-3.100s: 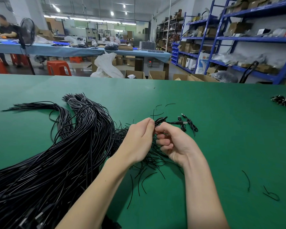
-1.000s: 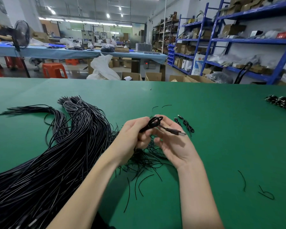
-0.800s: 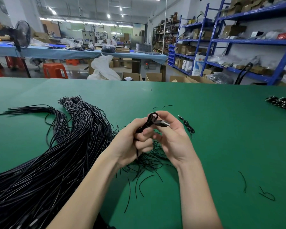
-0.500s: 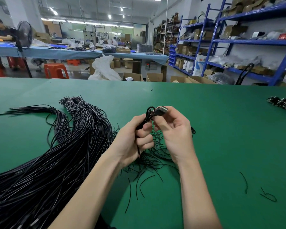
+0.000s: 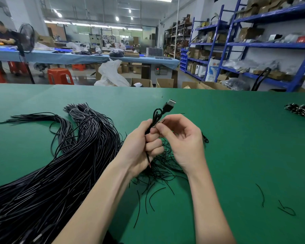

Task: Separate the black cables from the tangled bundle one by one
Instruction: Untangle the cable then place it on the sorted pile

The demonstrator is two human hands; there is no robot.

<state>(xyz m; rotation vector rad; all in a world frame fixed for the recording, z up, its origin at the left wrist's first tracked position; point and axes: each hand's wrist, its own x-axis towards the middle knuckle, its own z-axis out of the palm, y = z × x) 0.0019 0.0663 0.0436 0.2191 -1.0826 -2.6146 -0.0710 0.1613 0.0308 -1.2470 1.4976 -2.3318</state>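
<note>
a single black usb cable [image 5: 157, 115] is held raised above the green table [image 5: 236, 147], folded into a small loop, with its metal-tipped plug [image 5: 170, 104] pointing up and away. the left hand [image 5: 142, 148] is curled in a fist around the folded cable, and a short end of it is seen sticking out below the fist. the right hand [image 5: 182, 138] is brought up against the left, its thumb and forefinger pinched on the cable just under the loop, the other fingers loosely bent. under both hands a tangle of thin black wire ties [image 5: 158, 169] is spread on the table. to the left a large bundle of black cables [image 5: 60, 169] is laid out, running from the near left corner toward the far side, where its ends fan out. a small heap of coiled cables [image 5: 302, 110] is seen at the far right edge, well apart from the hands, and a few stray ties [image 5: 287, 209] are scattered near the right.
</note>
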